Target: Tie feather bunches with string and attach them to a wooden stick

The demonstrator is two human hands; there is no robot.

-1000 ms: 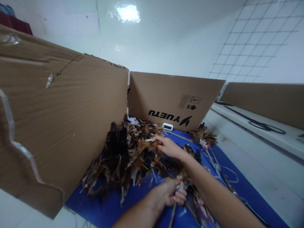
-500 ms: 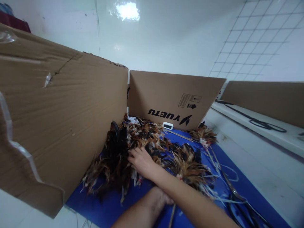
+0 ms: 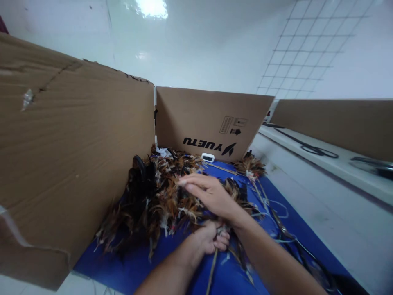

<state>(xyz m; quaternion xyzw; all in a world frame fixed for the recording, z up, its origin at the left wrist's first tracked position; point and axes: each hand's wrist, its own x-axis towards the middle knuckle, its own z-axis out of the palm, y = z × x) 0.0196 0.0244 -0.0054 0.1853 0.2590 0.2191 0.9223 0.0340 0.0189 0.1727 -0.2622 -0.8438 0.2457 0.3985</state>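
My left hand (image 3: pixel 215 238) is wrapped round a thin stick (image 3: pixel 211 272), whose lower part points toward me. Feather quills or tie ends show at this fist, too blurred to tell apart. Above it is my right hand (image 3: pixel 210 192), its thumb and fingers pressed together at the tips. Whatever lies between those fingertips cannot be made out. They hover over a loose heap of brown, black and white feathers (image 3: pixel 167 205) on the blue work surface (image 3: pixel 172 256). Behind my right wrist lies a brown and black feather bundle (image 3: pixel 235 189), partly hidden.
Cardboard panels stand at the left (image 3: pixel 92 135) and back (image 3: pixel 196 116). A small white digital display (image 3: pixel 208 157) sits by the back panel. To the right are a feather duster (image 3: pixel 250 166), white string (image 3: pixel 284 211) and scissors (image 3: pixel 285 231). A white ledge (image 3: pixel 331 159) carries a black cable (image 3: pixel 319 151).
My right hand has lifted out of the feather heap and drawn back to the right. My left fist, mostly hidden before, now shows round the stick. The view has shifted right.
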